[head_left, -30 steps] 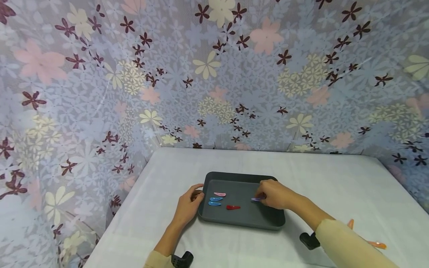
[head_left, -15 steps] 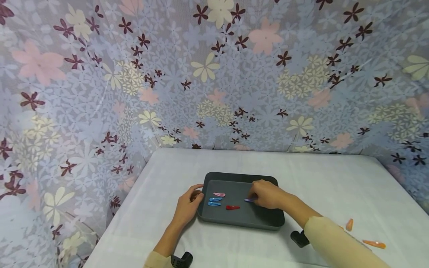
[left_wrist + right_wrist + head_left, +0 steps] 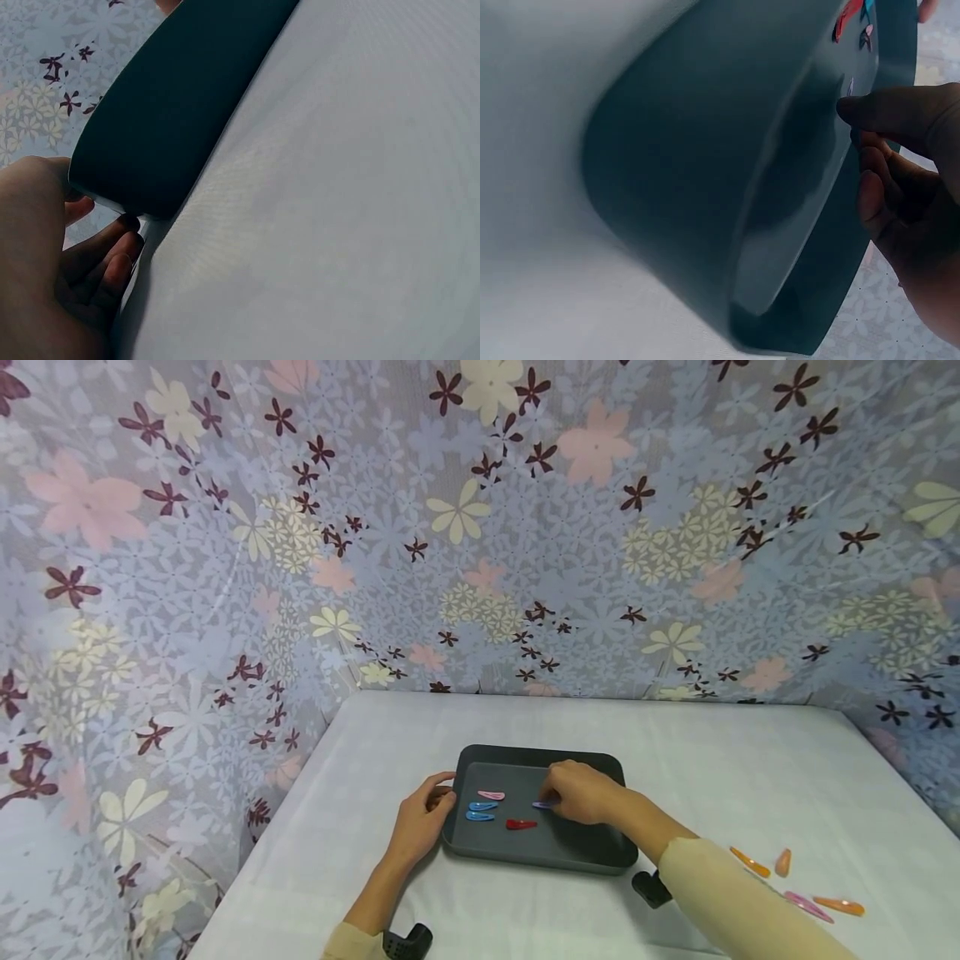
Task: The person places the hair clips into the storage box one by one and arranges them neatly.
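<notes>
My right hand [image 3: 581, 792] is inside the dark grey tray [image 3: 517, 857], pinching a purple snap hair clip [image 3: 542, 805] close over its floor. In the right wrist view, the thumb [image 3: 885, 112] and fingertips meet at the clip, which they mostly hide. My left hand [image 3: 422, 814] rests against the tray's left side, its relaxed fingers [image 3: 120, 247] touching the end wall. Left of the purple clip, a pink clip [image 3: 491, 795] and two blue clips, one upper [image 3: 483, 807] and one lower [image 3: 480, 817], lie in a column. A red clip [image 3: 521, 824] lies nearer the front.
On the white-covered table [image 3: 360, 760], right of the tray, lie a yellow-orange clip [image 3: 750, 862], a peach clip [image 3: 783, 862], a pink clip [image 3: 808, 907] and an orange clip [image 3: 838, 906]. Flowered cloth [image 3: 480, 527] hangs behind and at the left.
My right hand has moved left across the tray with the purple clip, nearer the other clips. Its sleeve uncovers more clips on the table. The left hand and tray stay put.
</notes>
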